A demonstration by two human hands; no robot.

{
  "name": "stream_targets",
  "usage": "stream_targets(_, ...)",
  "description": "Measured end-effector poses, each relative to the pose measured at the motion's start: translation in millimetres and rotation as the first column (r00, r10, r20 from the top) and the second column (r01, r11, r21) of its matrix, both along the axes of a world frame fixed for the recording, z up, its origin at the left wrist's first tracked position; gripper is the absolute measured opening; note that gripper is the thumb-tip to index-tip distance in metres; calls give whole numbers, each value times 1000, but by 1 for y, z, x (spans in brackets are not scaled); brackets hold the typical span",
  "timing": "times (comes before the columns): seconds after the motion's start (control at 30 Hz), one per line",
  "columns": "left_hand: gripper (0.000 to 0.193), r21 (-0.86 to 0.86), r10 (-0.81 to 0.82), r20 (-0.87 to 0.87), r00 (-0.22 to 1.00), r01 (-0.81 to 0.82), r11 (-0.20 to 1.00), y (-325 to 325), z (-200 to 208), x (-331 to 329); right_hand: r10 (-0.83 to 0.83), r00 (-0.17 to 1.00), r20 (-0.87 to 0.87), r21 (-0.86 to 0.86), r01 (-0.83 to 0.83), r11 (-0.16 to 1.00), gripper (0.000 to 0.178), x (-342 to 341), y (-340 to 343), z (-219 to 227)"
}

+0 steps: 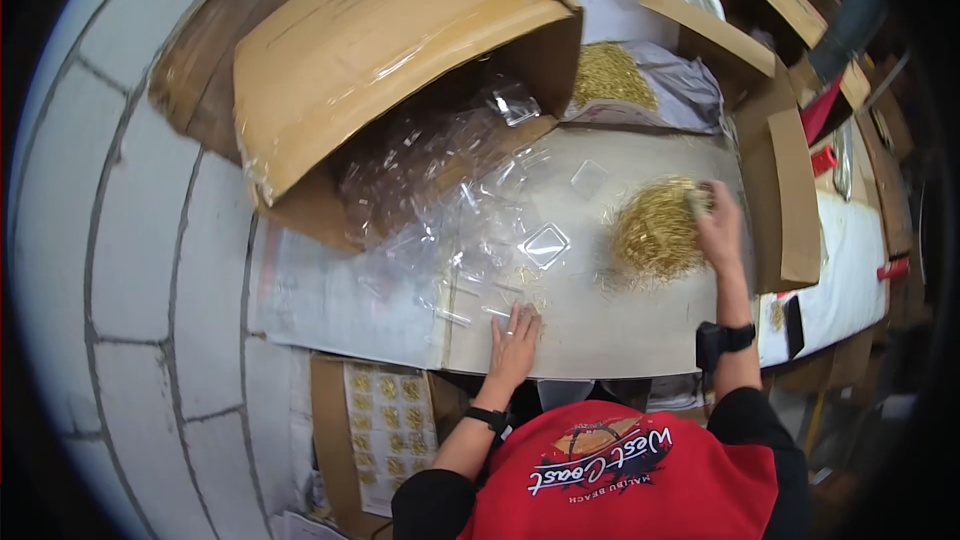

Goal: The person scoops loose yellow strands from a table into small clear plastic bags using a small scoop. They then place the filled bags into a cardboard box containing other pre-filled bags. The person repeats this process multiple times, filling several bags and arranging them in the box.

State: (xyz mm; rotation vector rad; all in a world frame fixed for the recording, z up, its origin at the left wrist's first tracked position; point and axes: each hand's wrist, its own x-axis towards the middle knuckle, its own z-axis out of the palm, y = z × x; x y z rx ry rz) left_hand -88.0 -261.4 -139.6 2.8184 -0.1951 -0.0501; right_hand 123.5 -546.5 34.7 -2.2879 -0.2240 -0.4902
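Observation:
My left hand lies with its fingers stretched out on the table near its front edge, beside thin clear plastic pieces. At the right side of a heap of small gold-coloured metal pieces is my right hand. Its fingers are curled and blurred around something pale that I cannot make out. A clear square plastic case lies between my hands, left of the heap. Farther back lies another clear square piece.
A big tipped cardboard box spills clear plastic cases onto the table's left. Behind stands a lined box with more gold pieces. Cardboard flaps border the right. Below the front edge, a carton holds gold pieces in rows.

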Motion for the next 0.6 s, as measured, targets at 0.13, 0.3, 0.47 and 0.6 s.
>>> stream_targets(0.13,46,-37,18,62,998,-15,999,9,-24,1,-200,963,-179,-83,187,979,31,12,-52,-36)
stream_targets(0.3,47,-72,49,65,997,-44,996,15,-31,-7,-122,987,-102,104,133,986,26,14,-18,-5)
stream_targets(0.47,45,-98,89,-2,996,-88,991,19,-29,-1,-174,983,53,-55,177,983,26,21,-33,-9)
stream_targets(0.6,47,-126,55,3,998,-55,991,19,-24,-4,-319,942,101,-98,329,939,20,27,-83,-42)
